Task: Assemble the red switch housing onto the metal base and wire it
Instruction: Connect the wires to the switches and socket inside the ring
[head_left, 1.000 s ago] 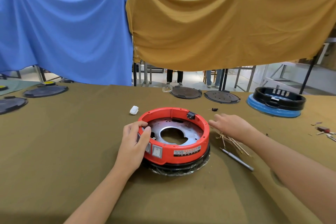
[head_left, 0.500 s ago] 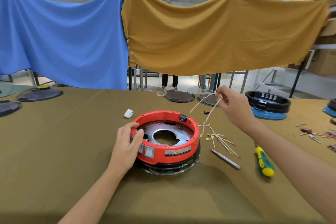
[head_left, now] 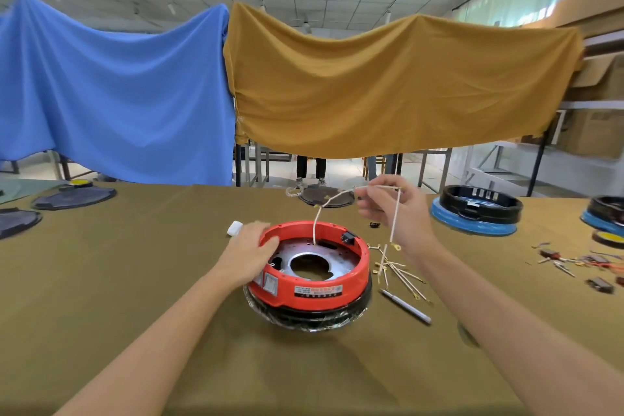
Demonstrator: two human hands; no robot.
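Note:
The red ring-shaped switch housing sits around a round metal base plate on a black, plastic-wrapped bottom in the middle of the table. My left hand grips the housing's left rim, fingers curled over the edge. My right hand is raised above and to the right of the housing and pinches white wires with small metal terminals. One wire hangs down over the metal plate, another dangles to the right. Several more loose wires lie on the cloth beside the housing.
A grey pen-like tool lies right of the housing. A small white part sits behind my left hand. Black-and-blue round units and small parts are at the right; flat black discs lie far left. Hanging cloths close off the back.
My right hand has lifted wires from the pile and carried them up and left, so one now dangles over the plate. My left hand slid further back along the housing's left rim.

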